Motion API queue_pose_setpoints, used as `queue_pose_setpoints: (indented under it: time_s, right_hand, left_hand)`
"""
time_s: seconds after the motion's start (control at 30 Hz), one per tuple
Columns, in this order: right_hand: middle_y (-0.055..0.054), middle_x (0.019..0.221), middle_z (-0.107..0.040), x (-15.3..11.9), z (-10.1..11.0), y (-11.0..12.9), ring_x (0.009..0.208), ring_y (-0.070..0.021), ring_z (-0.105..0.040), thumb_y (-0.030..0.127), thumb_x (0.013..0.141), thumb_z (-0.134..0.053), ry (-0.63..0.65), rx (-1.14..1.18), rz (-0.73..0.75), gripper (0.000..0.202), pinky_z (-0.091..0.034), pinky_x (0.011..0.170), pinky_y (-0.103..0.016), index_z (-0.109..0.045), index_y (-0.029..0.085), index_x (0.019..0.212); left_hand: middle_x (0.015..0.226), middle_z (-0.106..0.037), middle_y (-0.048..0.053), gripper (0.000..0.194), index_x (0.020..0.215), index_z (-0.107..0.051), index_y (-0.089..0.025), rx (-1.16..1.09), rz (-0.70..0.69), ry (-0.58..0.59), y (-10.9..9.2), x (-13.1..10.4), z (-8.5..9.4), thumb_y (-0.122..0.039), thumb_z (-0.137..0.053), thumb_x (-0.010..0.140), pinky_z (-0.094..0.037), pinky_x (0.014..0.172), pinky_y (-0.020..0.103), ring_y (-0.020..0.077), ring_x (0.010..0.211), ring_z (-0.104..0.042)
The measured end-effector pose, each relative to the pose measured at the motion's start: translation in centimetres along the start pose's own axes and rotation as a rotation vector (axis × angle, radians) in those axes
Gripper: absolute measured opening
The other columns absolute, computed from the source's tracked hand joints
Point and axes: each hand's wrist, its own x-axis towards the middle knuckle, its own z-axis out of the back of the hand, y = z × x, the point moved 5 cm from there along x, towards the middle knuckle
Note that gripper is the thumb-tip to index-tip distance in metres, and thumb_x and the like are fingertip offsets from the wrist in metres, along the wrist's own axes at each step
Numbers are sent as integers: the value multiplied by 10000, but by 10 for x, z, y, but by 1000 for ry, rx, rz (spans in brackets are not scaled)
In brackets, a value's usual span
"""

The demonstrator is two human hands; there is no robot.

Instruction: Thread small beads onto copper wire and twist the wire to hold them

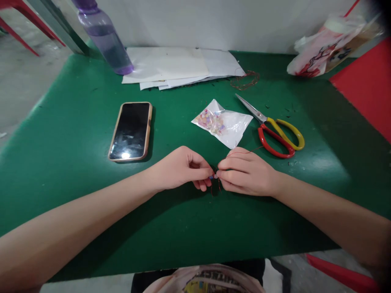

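My left hand (186, 169) and my right hand (246, 171) meet fingertip to fingertip over the green table (171, 232). Between them are small beads (215, 176), one blue and one pale, on a thin red cord. The left thumb and index finger pinch the blue bead end, while the right fingers close on the pale one. Loose cord (250, 151) runs over the back of my right hand, and short ends hang below the beads. Just beyond the hands lies a clear and white packet (233, 124) of colourful beads.
Scissors (259, 117) with red and yellow handles lie right of the packet. A phone (130, 130) lies at left. Behind are a purple bottle (105, 38), white papers (177, 65), a coil of cord (246, 80) and a bagged drink cup (326, 49).
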Motion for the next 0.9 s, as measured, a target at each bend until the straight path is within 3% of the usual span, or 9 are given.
queue_pose_setpoints:
  time_s: [0.23,0.9]
  right_hand:
    - [-27,858,-614,2,4,-6,784,-126,-528,146,808,-531,-75,76,-97,81,-472,766,-309,-521,179,881]
    - [-40,735,-533,10,-2,1,740,-144,-459,175,893,-403,116,147,-112,146,-431,813,-333,-536,141,846]
  left_hand:
    - [662,-663,8,136,758,-675,-114,-42,-23,-38,-4,-2,1,-242,-630,762,-516,587,193,84,571,-621]
    - [609,-662,-14,77,738,-685,-143,90,-48,27,-2,-2,2,-207,-642,734,-493,566,158,80,564,-622]
